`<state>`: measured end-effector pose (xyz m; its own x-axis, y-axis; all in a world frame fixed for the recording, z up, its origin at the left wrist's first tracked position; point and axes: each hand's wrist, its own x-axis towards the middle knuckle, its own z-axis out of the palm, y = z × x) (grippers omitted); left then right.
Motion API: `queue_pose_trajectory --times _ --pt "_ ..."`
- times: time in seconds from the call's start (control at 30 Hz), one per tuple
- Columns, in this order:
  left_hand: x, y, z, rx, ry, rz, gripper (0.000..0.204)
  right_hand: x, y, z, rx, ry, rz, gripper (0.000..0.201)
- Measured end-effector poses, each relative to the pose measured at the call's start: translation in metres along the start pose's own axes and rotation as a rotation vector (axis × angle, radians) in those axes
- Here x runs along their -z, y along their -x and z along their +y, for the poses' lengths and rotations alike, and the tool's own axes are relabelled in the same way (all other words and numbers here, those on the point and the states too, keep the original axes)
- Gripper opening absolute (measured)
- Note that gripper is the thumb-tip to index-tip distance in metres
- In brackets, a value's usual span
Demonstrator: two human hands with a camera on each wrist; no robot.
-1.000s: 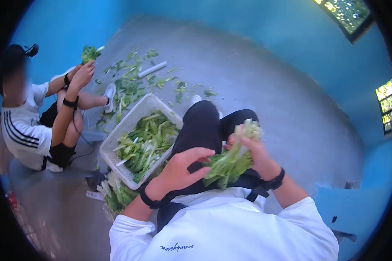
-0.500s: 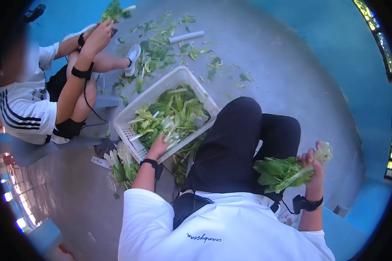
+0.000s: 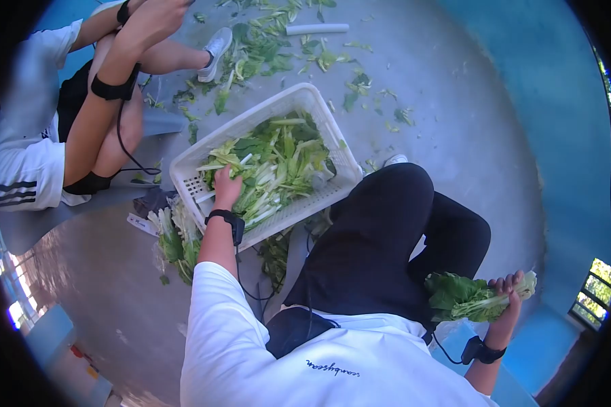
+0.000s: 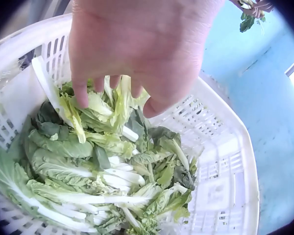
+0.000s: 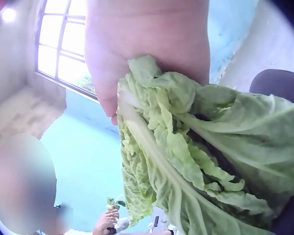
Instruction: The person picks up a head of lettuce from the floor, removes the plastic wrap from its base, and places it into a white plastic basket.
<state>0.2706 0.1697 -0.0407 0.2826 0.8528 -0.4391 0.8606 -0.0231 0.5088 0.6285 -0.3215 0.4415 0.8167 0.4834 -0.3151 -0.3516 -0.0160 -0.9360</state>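
My left hand [image 3: 227, 188] reaches into the white plastic basket [image 3: 339, 150]. In the left wrist view its fingers hang down, spread apart with the thumb [image 4: 152, 106] to one side, over yellow-green leaves [image 4: 105, 110]. Loose leaves and white stalks [image 4: 88, 196] fill much of the basket around it. Off to my right side, my right hand [image 3: 511, 298] grips a head of leafy greens [image 3: 458, 297] near its pale base, the leaves pointing toward my lap. Broad crinkled leaves and a thick pale rib [image 5: 147, 137] show below that hand in the right wrist view.
Whole heads of greens [image 3: 176, 241] lie on the floor beside the basket's near left side. Leaf scraps [image 3: 265, 51] and a white tube [image 3: 317, 29] are scattered beyond it. Another person [image 3: 108, 102] sits at the left. A cable [image 3: 254, 295] runs from my left wrist.
My left hand has gone from beside the greens over my lap to inside the basket at the left. My right hand has carried the head of greens out to the right.
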Motion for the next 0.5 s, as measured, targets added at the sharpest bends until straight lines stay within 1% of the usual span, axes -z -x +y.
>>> queue_pose_trajectory --times 0.1,0.23,0.27,0.37,0.4,0.5 --pt "-0.009 -0.018 -0.006 0.036 -0.196 -0.003 0.063 -0.002 -0.006 -0.005 -0.01 0.048 0.02 0.034" --pt "-0.005 -0.041 -0.003 0.103 -0.102 -0.083 0.065 -0.005 -0.006 -0.003 -0.01 0.059 0.029 0.034" --pt "-0.013 -0.054 -0.017 0.088 -0.064 -0.127 0.069 -0.005 -0.006 -0.002 -0.014 0.064 0.032 0.034" --pt "-0.036 -0.077 -0.024 0.18 0.065 -0.167 0.074 -0.007 -0.007 -0.003 -0.019 0.064 0.005 0.033" --pt "-0.034 -0.076 -0.016 0.177 0.168 -0.183 0.079 -0.008 -0.008 -0.003 -0.019 0.059 -0.011 0.033" --pt "-0.028 -0.076 -0.006 0.159 0.189 -0.234 0.082 -0.006 -0.009 -0.002 -0.022 0.052 -0.019 0.034"
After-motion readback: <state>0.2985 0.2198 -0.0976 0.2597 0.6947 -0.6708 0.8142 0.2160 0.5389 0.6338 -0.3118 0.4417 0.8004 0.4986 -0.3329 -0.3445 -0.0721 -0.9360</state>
